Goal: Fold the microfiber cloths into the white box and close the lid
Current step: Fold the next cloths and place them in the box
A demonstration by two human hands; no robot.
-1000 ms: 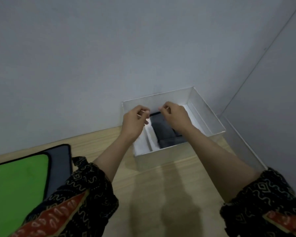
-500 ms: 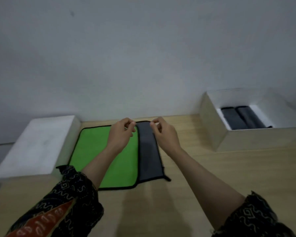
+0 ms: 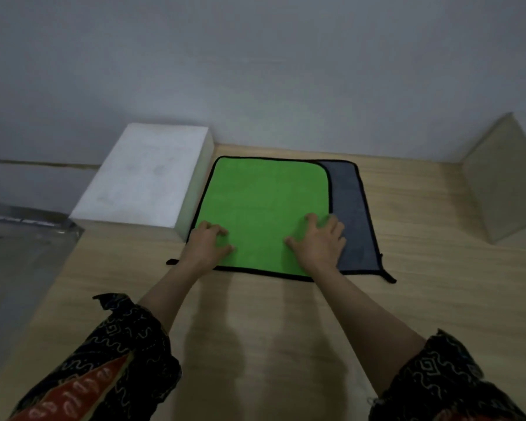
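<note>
From the head view, both hands are pressing flat on the green cloth (image 3: 264, 214): left hand (image 3: 208, 243) and right hand (image 3: 319, 243), fingers spread, gripping nothing, likely pinning it for folding. The white box (image 3: 503, 180) is sitting well right of the fingers; the lid (image 3: 143, 174) is lying left on the bench (image 3: 255, 329).

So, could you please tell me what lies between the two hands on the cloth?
In the head view, only bare green cloth lies between the left hand and right hand; both rest flat on it.
</note>
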